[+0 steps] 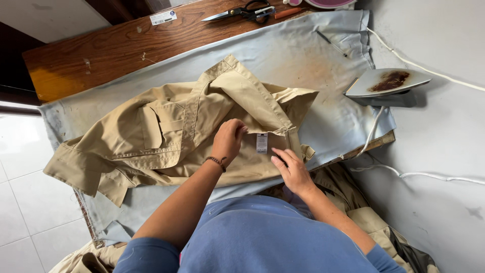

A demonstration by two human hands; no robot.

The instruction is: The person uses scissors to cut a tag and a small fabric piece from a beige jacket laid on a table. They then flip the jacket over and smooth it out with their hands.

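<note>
A khaki shirt (166,136) lies spread on a pale blue padded ironing cloth (323,60). The left hand (227,140) pinches the fabric near the collar, fingers closed on it. Beside it hangs a small white label (261,143). The right hand (292,169) rests flat, fingers loosely open, smoothing the cloth. The garment is seemingly being arranged for pressing. Far right, an iron (386,87) stands upended, untouched.

Upturned iron (388,85) (scorched soleplate), white cord (429,68), scissors (242,12), pale cloth (303,55)

One shirt (172,134), one iron (386,86), one scissors (242,12).
</note>
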